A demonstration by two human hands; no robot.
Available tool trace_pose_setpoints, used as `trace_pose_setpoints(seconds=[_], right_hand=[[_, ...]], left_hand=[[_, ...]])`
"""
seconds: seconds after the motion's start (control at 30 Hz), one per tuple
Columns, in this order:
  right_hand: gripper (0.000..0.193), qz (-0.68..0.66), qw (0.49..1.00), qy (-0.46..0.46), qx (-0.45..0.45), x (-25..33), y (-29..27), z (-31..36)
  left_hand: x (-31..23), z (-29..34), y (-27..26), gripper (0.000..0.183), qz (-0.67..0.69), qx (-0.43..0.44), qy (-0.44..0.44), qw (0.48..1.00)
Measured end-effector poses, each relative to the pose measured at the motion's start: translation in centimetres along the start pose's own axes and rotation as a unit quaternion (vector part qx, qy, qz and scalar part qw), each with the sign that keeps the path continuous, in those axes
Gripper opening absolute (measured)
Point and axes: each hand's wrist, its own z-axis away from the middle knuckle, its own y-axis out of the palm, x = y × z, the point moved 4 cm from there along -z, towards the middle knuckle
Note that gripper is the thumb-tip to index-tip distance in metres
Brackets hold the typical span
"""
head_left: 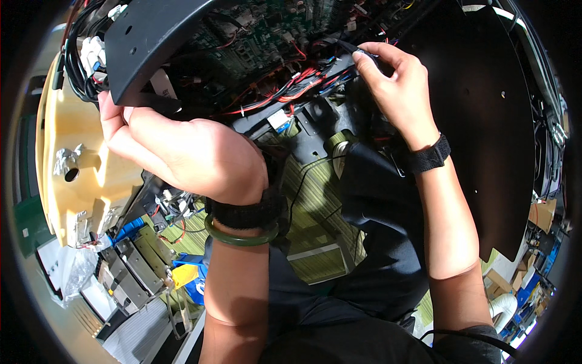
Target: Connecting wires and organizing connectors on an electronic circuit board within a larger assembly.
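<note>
A black metal cover (136, 51) with holes and a bent edge spans the upper left. At its lower corner my left hand (188, 148) bends inward, its fingers closed beside a bundle of black cables (74, 60). The cover hides part of those fingers, and what they hold cannot be made out. Thumb and forefinger of my right hand (400, 85) pinch a thin, dark, pointed strip (347, 45). It lies just above red, black and blue wires (303, 79), which run below a dusty green circuit board (254, 45).
A large black panel (479, 139) stands at the right. A yellowish panel (85, 164) with a hole fills the left side. Metal brackets (130, 273) and a blue-and-yellow package (188, 276) lie lower left. Boxes (539, 215) and parts crowd the far right; striped green flooring (315, 212) shows between.
</note>
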Motion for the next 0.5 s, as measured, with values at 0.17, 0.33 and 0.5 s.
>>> trace_pose_setpoints(seconds=[0.17, 0.33, 0.5], right_hand=[[0.030, -0.071, 0.997, -0.007, 0.006, 0.1, -0.7, -0.1], [0.032, -0.070, 0.997, -0.016, -0.026, -0.5, -0.2, -0.3], [0.031, -0.023, 1.000, -0.005, -0.013, 0.6, -0.5, -0.2]], left_hand=[[-0.3, 0.0, 0.2, 0.029, 0.001, 0.001, 0.014, 1.000], [0.1, 0.2, 0.0, 0.026, -0.057, 0.016, 0.062, 0.996], [-0.4, 0.1, -0.3, 0.022, -0.061, 0.047, 0.052, 0.996]])
